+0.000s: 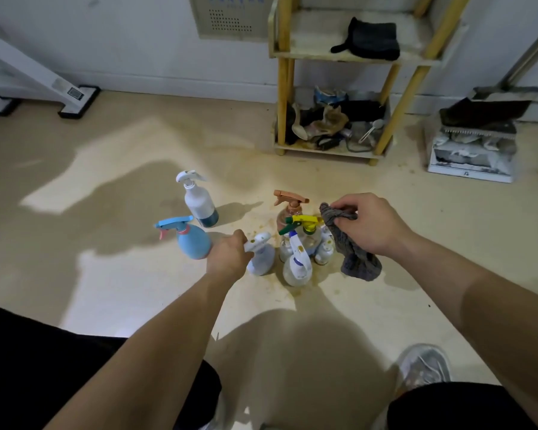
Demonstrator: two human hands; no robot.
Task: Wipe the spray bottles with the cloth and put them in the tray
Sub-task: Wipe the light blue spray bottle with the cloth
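Spray bottles stand grouped on the stained beige floor (106,290), beyond the person's black-clad knees and a grey sneaker (424,366) at the bottom edge. Two bare forearms reach out to them.

The left grip (229,257) has its fingers curled round the trigger head of a small white plastic spray bottle (263,257), which stands upright on the floor. The right grip (370,225) pinches a grey knitted cloth (356,259) between thumb and fingers. The cloth hangs down below it in a bunch, and whether its end touches the floor I cannot tell.

Between the two grips stands a white round bottle with a blue-and-white trigger (297,268). Just past it is a clear bottle with a yellow-and-green trigger (305,223), its nozzle close to the cloth. Small white bottles (323,254) crowd at its base. Behind these is a clear bottle with a copper-coloured trigger (291,198).

Left of the left grip, just beside it, is a light-blue round bottle with a pink trigger (194,242). Farther off on that side is a tall white bottle with a dark teal base (198,201).

Well beyond the right grip, a yellow wooden shelf unit (283,88) stands against the wall. It carries black fabric (371,38) on its upper shelf and cluttered items below. A dark dustpan (479,119) sits to its right.
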